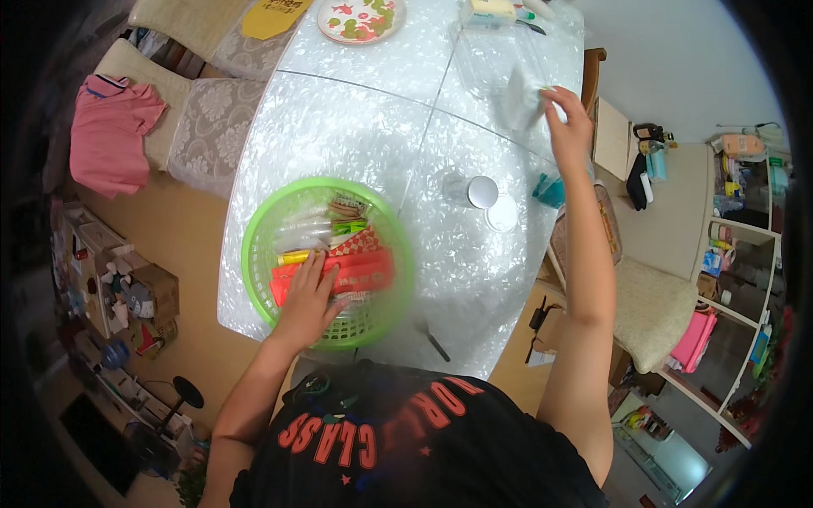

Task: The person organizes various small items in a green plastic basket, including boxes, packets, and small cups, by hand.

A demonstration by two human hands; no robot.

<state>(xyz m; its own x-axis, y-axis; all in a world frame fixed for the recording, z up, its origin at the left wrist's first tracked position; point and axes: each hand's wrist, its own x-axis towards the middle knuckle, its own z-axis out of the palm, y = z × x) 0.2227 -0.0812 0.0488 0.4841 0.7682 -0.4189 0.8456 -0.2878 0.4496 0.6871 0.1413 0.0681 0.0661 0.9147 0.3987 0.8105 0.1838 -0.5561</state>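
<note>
A fork with a dark handle (434,340) lies at the near table edge. Just beside it stands a green basket (253,233), holding a red packet (354,278). The left hand (306,303) rests over that packet, fingers part-spread (whether it grips cannot be determined). Farther out, a silver round lid (483,192) sits near a pale disc (502,214). The right hand (569,127) pinches a thin whitish item (520,102) (blurred) between thumb and fingertips, beside a clear tray (479,74). A patterned plate (326,19) lies at the far side.
</note>
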